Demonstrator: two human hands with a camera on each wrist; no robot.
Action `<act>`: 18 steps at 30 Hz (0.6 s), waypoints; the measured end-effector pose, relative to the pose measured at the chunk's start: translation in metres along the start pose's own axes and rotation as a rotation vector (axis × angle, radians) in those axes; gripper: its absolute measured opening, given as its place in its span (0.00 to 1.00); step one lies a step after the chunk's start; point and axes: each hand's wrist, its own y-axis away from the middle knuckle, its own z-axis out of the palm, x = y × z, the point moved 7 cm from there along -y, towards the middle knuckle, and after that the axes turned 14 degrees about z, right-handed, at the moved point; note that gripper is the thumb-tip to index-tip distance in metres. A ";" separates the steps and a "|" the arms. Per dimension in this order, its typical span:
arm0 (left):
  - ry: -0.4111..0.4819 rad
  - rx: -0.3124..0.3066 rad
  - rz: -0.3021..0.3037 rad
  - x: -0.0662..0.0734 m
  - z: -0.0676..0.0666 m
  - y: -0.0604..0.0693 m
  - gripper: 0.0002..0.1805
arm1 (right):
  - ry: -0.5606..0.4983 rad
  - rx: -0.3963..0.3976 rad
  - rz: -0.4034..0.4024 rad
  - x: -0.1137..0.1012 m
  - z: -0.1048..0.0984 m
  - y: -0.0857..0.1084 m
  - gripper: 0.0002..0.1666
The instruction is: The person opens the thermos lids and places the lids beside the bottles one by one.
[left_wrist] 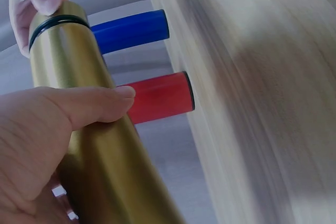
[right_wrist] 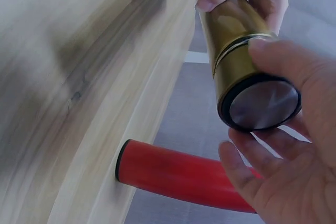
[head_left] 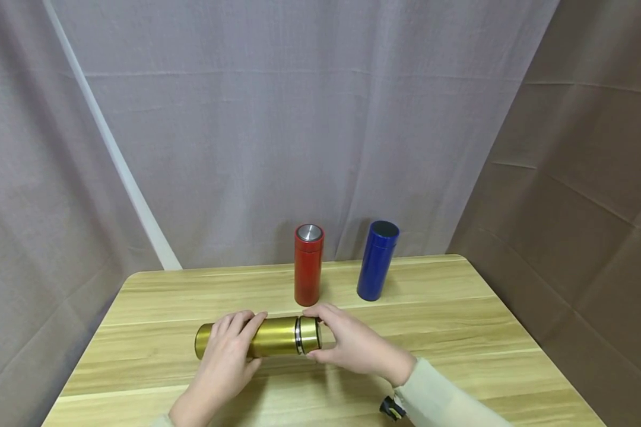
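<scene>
Behind the left side of the wooden table (head_left: 139,332), a white strip (head_left: 112,142) slants down across a grey curtain (head_left: 246,148) to the tabletop's back edge. Next, over the near half of the tabletop, comes the left hand (head_left: 227,350), curled round the body of a gold bottle (head_left: 278,336), thumb on the near side and fingers across the top. That bottle is held up on its side above the wood, base to the left and cap (head_left: 311,333) to the right, with a narrow dark and silvery band (head_left: 298,335) between body and cap. Beyond the cap end stands a red bottle (head_left: 308,273), upright, its top a silvery disc. The right hand (head_left: 352,344) has the gold cap pinched between thumb and fingers (the right wrist view shows the cap's shiny round end (right_wrist: 265,106), dark-rimmed, facing the palm). Further right, near the back edge, a blue bottle (head_left: 375,267) with a dark top stands upright, apart from the red one. Nearer the front, a small black object (head_left: 392,408) with a yellowish mark sits just beside the pale right sleeve (head_left: 440,391). Along the far right hangs a brown curtain (head_left: 582,207).
</scene>
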 end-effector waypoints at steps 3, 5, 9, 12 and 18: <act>0.045 -0.046 -0.041 -0.003 0.000 0.000 0.46 | 0.031 0.022 -0.022 -0.003 0.000 0.001 0.41; 0.082 -0.085 -0.073 -0.006 0.000 0.000 0.46 | 0.051 0.037 -0.040 -0.005 0.001 0.002 0.40; 0.149 -0.171 -0.124 -0.010 -0.003 -0.002 0.47 | 0.092 0.062 -0.084 -0.010 0.001 0.004 0.40; 0.216 -0.235 -0.172 -0.013 -0.004 -0.001 0.47 | 0.160 0.084 -0.131 -0.014 0.002 0.005 0.41; 0.302 -0.272 -0.322 -0.030 -0.005 0.006 0.45 | 0.199 0.149 -0.114 -0.008 -0.005 0.002 0.41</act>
